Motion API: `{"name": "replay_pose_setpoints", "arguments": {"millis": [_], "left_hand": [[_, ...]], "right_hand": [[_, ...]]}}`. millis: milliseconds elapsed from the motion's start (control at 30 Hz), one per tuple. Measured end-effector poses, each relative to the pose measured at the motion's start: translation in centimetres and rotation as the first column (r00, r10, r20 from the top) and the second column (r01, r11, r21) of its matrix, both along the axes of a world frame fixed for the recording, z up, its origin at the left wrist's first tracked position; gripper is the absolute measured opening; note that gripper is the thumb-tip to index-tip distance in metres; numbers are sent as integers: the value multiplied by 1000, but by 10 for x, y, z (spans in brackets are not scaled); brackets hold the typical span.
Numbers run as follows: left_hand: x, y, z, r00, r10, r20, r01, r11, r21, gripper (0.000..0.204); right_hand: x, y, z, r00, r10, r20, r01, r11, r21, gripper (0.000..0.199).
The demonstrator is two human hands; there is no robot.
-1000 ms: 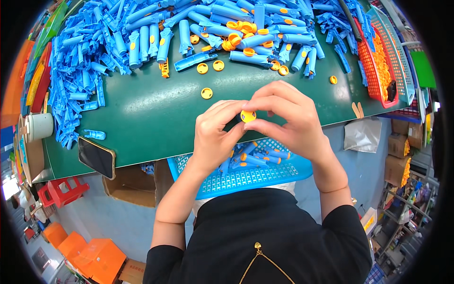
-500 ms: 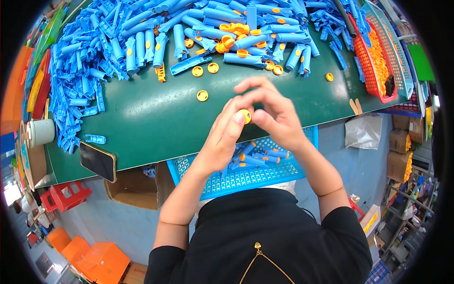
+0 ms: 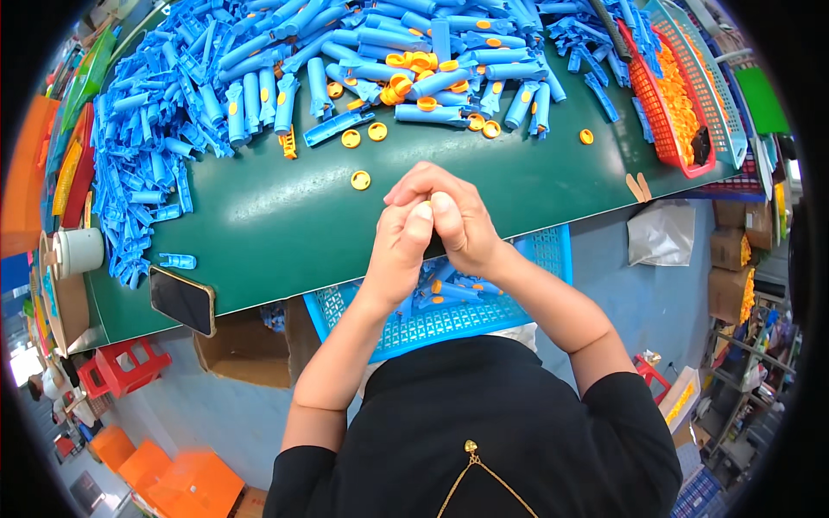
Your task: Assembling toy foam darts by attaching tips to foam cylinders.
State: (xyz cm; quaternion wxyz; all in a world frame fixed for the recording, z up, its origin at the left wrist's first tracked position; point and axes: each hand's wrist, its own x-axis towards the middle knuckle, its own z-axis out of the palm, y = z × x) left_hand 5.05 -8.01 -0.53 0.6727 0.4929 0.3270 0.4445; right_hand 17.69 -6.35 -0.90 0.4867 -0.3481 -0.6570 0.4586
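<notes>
Because the two hands are folded closely together, most of the yellow piece [image 3: 428, 203] is hidden, and only a sliver shows between the thumb tips. It sits above the near part of the green table [image 3: 276, 224], at the centre of the dial used here, with twelve at the far edge. The left hand [image 3: 399, 246] is drawn closed about it from seven o'clock, its fingers largely out of sight; the right hand [image 3: 459, 223] closes from four o'clock, its fingers curled over the far side. Which fingers bear on the piece, I cannot tell.

At ten o'clock lies a loose yellow disc [image 3: 360, 180], well apart from the hands; another disc [image 3: 586, 136] lies at two. From ten to one spreads a heap of blue tubes [image 3: 393, 41], cut off by the upper edge. The red basket [image 3: 649, 104] at two holds orange parts [image 3: 678, 95] too crowded to separate. At six, the table edge and forearms partly cover a blue basket [image 3: 432, 326]; the tubes inside overlap too much to count. Between eight and nine rests a dark-screened phone [image 3: 183, 300].
</notes>
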Motion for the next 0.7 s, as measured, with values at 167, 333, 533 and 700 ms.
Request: {"name": "replay_pose_setpoints", "arguments": {"millis": [167,333,533,700], "left_hand": [[2,-3,2,994,109,-25,-110,994,-10,37],[-18,-11,25,875,-188,-446,303,931,203,29],[-42,83,40,466,652,-599,231,563,793,16],[-67,156,33,213,787,-579,402,469,786,36]], "right_hand": [[8,-1,10,999,-28,47,28,1000,4,39],[69,23,18,633,-585,506,420,809,411,14],[80,32,4,479,-661,578,355,748,561,18],[76,36,7,454,-668,589,338,741,580,15]]}}
